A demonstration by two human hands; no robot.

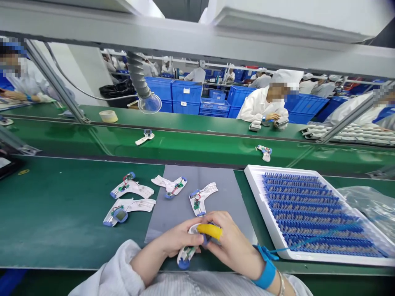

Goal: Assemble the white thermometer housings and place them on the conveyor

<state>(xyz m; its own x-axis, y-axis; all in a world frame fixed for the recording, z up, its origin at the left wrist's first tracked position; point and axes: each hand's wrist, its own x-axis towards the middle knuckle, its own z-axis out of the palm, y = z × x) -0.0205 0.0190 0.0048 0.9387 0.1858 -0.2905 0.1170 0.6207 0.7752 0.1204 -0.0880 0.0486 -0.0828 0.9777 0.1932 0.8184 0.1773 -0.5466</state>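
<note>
While your left hand [173, 240] grasps the white housing [185, 253], your right hand [232, 242] curls its fingers around the far part.

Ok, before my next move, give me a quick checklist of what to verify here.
1. Grip on the white housing: ok, the left hand and right hand are both on it.
2. Wiring inside it: cannot tell, fingers cover much of it.
3. Blue wrist strap: ok, worn on the right wrist; whether its far end is connected, cannot tell.
4. Strap cord clear of the white tray: not ok, it runs across the tray.
5. All the nearby open housings fully on the grey mat: not ok, the two leftmost lie mostly on the green table.
</note>
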